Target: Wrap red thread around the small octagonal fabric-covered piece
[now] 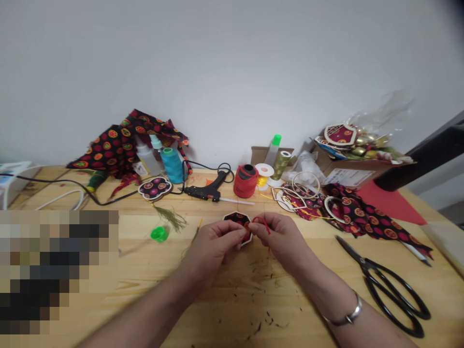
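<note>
In the middle of the table, my left hand (221,239) pinches a small octagonal ornament (232,217) of dark patterned fabric with a pale rim. My right hand (279,234), beside its right edge, has thumb and finger pressed together on a thin red cord (266,224) that loops over the fingers. The ornament's lower part is partly covered by my left fingers. Just beyond them stands a spool of red thread (245,183). A black glue gun (208,188) lies behind, with a clear glue stick poking out of it.
Black scissors (384,285) lie at the right. A flower-shaped fabric ornament (155,188) with a green tassel (170,218) and a green cap (159,234) lie left. Behind are a blue thread cone (173,166), a yellow spool (264,174), wooden rings (306,185) and a filled cardboard box (355,169).
</note>
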Demonstrator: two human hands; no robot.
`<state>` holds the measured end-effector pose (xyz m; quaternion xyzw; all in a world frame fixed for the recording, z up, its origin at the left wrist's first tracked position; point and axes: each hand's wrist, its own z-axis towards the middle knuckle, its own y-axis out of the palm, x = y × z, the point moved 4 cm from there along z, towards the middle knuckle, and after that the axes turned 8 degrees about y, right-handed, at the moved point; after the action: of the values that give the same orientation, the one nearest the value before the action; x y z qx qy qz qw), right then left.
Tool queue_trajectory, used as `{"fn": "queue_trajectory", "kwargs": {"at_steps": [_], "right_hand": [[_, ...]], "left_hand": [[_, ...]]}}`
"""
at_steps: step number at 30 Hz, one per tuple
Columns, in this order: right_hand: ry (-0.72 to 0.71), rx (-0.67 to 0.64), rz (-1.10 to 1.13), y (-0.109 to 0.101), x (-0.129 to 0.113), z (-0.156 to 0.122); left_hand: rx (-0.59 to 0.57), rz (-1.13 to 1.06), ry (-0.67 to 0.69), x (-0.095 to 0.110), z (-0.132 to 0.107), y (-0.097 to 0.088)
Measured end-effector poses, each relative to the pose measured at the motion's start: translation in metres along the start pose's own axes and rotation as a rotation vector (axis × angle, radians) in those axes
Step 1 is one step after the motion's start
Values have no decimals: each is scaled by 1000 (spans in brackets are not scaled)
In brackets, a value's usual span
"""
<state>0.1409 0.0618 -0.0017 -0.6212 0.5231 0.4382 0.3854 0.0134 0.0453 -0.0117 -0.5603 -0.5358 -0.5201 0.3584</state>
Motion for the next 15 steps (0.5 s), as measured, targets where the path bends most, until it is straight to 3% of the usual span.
{"fn": "queue_trajectory", "kwargs": {"at_steps": [7,15], "right_hand": [[-53,92,-145,-5,-4,1],[-188,86,-289,-4,-3,-1]], "left_hand": [[56,62,40,7,-1,-2],[-43,-106,-13,-1,0,-1]]}}
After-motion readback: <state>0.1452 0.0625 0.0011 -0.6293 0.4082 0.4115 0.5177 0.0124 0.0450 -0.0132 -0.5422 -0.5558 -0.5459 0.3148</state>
